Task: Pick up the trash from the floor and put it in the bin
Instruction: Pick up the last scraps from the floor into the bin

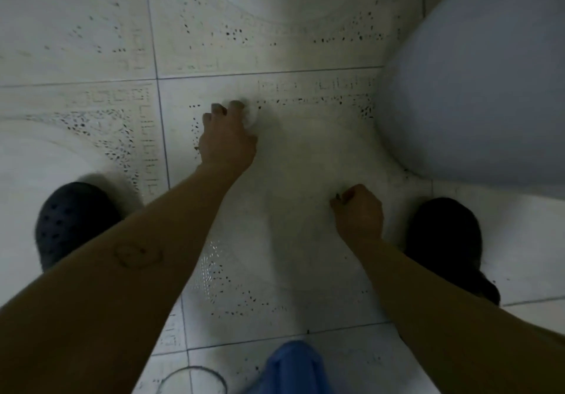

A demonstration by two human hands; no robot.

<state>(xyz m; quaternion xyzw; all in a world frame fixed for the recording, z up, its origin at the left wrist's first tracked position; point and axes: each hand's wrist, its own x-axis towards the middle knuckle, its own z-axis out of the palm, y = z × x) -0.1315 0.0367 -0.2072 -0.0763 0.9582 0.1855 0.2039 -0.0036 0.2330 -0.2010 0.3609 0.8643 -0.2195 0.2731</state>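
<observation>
My left hand (227,136) reaches down to the tiled floor (299,155) and its fingers curl round a small white crumpled piece of trash (251,115), which shows only at the fingertips. My right hand (359,211) hangs lower and nearer to me, fingers curled in a loose fist; whether it holds anything is hidden. No bin is recognisable for certain.
A large white rounded fixture (477,87) fills the upper right. My two dark shoes (72,219) (446,240) stand left and right. A round rim (192,378) and blue fabric (293,366) show at the bottom edge.
</observation>
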